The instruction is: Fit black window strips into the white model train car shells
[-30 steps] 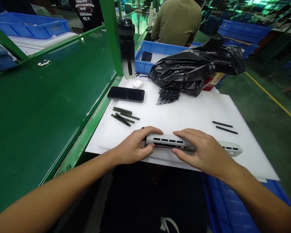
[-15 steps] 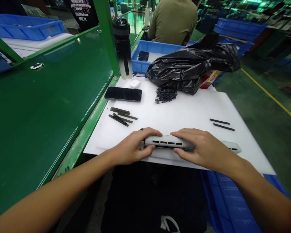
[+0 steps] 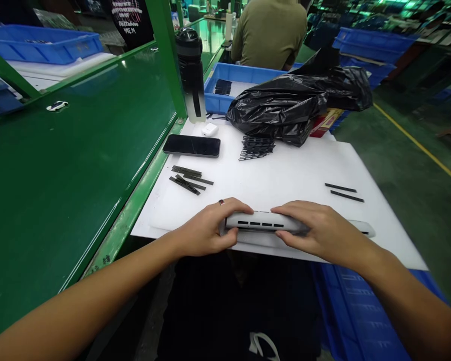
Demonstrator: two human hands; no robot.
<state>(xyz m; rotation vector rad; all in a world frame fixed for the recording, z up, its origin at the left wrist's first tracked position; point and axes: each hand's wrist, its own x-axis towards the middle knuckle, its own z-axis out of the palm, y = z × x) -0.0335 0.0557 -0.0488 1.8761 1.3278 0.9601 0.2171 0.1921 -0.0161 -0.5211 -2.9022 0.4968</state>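
A long white plastic housing [image 3: 262, 221] with a row of dark slots lies across the near edge of the white work board [image 3: 278, 185]. My left hand [image 3: 210, 225] grips its left end, fingers on top and thumb at the near side. Farther right along it, my right hand [image 3: 315, 228] pinches it the same way. The housing's right end shows beyond that hand. Several thin dark strips [image 3: 190, 179] lie loosely beyond my left hand. Two black strips [image 3: 346, 196] rest side by side at the right. A pile of black slotted frames [image 3: 256, 148] sits farther back.
A phone [image 3: 191, 145], a white earbud case [image 3: 209, 130] and a bottle [image 3: 191, 75] stand at the back left. A black plastic bag [image 3: 285, 105] covers the back right, before a blue bin [image 3: 248, 72]. A green ledge [image 3: 78, 165] borders the left. A person sits beyond.
My right hand has shifted slightly right along the housing. The housing has tilted a little, and the dark line under its slots shows less. Both hands keep their grip.
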